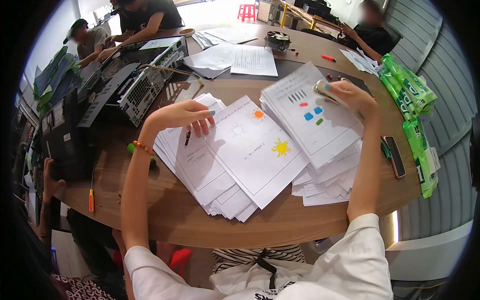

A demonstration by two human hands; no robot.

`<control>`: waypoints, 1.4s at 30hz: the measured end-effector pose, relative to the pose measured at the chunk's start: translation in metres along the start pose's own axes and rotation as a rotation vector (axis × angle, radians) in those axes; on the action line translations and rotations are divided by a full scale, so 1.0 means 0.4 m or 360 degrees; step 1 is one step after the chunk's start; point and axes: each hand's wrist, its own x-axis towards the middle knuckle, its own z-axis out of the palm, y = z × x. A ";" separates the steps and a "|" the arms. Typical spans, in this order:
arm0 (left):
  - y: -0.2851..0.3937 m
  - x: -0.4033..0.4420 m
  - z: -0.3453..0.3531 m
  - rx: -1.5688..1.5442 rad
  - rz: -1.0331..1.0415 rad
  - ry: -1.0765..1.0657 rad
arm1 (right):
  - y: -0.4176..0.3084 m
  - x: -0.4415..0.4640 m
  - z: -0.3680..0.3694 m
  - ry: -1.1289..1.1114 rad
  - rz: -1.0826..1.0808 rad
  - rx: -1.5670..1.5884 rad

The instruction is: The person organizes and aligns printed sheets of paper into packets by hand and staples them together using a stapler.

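Note:
My left hand is over the left paper stack, fingers bent down and slightly apart, nothing visibly held. Beside its fingertips is a small black pen-like shape; I cannot tell whether it is printed. A sheet with yellow and orange splats lies on that stack. My right hand grips a small silvery tool that looks like a stapler, at the upper right of a sheet with coloured shapes. This slightly blurred sheet tops the right paper stack.
An opened computer case stands left, near a screwdriver. A phone and green packs lie right. Behind are loose papers, a fan and a red marker. Other people sit around the table.

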 end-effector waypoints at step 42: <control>-0.049 -0.085 -0.044 0.0907 -0.0330 0.0270 | -0.131 0.281 0.533 0.0580 -0.0502 -0.0341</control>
